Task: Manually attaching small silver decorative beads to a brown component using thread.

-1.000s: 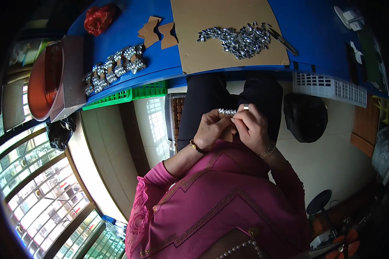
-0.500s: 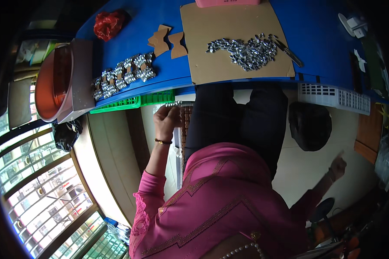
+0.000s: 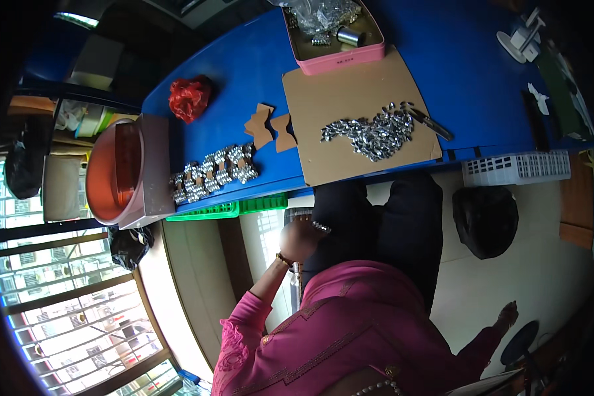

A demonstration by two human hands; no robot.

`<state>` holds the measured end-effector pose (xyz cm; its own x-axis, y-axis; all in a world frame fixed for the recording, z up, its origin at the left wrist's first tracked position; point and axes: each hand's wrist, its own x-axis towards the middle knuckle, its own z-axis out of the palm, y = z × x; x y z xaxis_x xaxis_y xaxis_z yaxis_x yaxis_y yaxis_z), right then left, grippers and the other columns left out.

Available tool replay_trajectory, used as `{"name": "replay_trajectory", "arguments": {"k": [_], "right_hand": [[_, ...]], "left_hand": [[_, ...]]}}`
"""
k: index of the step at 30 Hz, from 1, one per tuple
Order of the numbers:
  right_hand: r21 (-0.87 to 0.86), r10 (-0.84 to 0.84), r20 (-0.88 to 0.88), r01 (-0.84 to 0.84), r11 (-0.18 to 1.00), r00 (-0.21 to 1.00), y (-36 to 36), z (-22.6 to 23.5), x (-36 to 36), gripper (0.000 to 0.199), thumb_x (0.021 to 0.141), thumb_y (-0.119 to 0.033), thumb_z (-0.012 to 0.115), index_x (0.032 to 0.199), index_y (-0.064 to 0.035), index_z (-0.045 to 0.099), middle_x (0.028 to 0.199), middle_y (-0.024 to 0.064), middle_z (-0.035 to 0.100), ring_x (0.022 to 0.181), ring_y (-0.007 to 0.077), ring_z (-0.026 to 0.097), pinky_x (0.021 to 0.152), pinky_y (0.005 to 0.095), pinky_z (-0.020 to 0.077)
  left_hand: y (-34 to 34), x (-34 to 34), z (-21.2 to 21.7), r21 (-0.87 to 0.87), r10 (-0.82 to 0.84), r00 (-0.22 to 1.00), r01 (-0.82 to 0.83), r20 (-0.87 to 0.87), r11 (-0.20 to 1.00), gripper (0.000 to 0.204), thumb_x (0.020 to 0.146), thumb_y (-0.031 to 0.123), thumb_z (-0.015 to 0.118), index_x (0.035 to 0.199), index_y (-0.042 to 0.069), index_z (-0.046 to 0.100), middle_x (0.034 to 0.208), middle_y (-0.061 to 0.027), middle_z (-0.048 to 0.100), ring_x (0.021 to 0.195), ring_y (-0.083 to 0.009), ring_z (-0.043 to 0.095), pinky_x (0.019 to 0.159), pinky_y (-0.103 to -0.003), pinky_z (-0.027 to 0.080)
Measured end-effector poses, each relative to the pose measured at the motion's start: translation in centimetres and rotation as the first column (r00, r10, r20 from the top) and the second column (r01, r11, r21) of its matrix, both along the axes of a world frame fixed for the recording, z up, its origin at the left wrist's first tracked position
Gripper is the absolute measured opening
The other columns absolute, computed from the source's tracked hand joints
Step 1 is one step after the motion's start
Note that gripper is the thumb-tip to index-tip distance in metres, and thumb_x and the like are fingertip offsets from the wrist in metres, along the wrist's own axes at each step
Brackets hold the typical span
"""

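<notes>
My left hand (image 3: 299, 240) is closed, slightly blurred, beside my left thigh below the table edge. A short strand of shiny silver beads (image 3: 321, 228) sticks out from its fingers. Far out to the right, my right hand (image 3: 508, 313) is low above the floor with its fingers drawn together; anything in them is too small to make out. On the table, a heap of silver leaf-shaped beads (image 3: 373, 135) lies on a cardboard sheet (image 3: 350, 92). Tweezers (image 3: 431, 124) rest by the heap. Left of it are cut brown cards (image 3: 263, 127) and several silver-beaded cards (image 3: 212, 173).
A pink tin (image 3: 343, 61) at the back holds a clear bag and a spool. A red plastic bag (image 3: 190, 99) and an orange-lined tub (image 3: 115, 171) stand left. Under the table edge are green (image 3: 228, 208) and white baskets (image 3: 516, 169), with a black bag (image 3: 485, 221) below.
The view has shifted, so the table sits lower and more of the pink tin shows. My left hand has come right, against my thigh. My right hand's extended finger has drawn in.
</notes>
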<state>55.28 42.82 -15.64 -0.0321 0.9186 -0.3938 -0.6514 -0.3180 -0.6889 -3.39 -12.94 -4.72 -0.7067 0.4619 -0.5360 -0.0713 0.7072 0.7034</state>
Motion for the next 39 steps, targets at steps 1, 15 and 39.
{"name": "replay_trajectory", "arguments": {"k": [1, 15, 39], "right_hand": [[0.008, 0.002, 0.002, -0.002, 1.000, 1.000, 0.5, 0.0, 0.9, 0.035, 0.087, -0.013, 0.041, 0.053, -0.0104, 0.032, 0.047, -0.0007, 0.024, 0.042, 0.0127, 0.028, 0.057, 0.0340, 0.0362], [-0.015, 0.037, 0.239, -0.035, 0.999, 0.970, 4.8, 0.2, 3.5, 0.020, 0.086, -0.025, 0.047, 0.071, -0.0137, 0.039, 0.067, 0.0013, 0.038, 0.056, 0.0122, 0.037, 0.050, 0.0279, 0.0375], [0.112, 0.358, 0.918, -0.977, 0.182, 0.172, -19.4, 14.0, -47.9, 0.005, 0.082, -0.010, 0.059, 0.082, -0.0064, 0.056, 0.059, -0.0046, 0.044, 0.050, 0.0016, 0.040, 0.043, 0.0170, 0.0313]], "left_hand": [[0.1, -0.1, 0.0, 0.098, -0.028, 0.999, 0.031, -0.027, 0.995, 0.009, 0.079, 0.009, 0.063, 0.075, 0.002, 0.062, 0.064, -0.0035, 0.059, 0.063, -0.0079, 0.056, 0.057, -0.024, 0.045], [3.6, -0.7, 4.3, -0.063, -0.063, 0.787, 0.030, -0.614, 0.998, 0.011, 0.068, 0.006, 0.066, 0.074, 0.004, 0.058, 0.070, -0.0099, 0.056, 0.056, -0.0221, 0.055, 0.053, -0.029, 0.044], [10.2, -9.5, 5.5, 0.579, 0.370, 0.929, -0.290, -0.021, 0.762, 0.005, 0.080, 0.002, 0.055, 0.082, 0.000, 0.059, 0.079, -0.0095, 0.062, 0.065, -0.0174, 0.059, 0.057, -0.027, 0.048]]}}
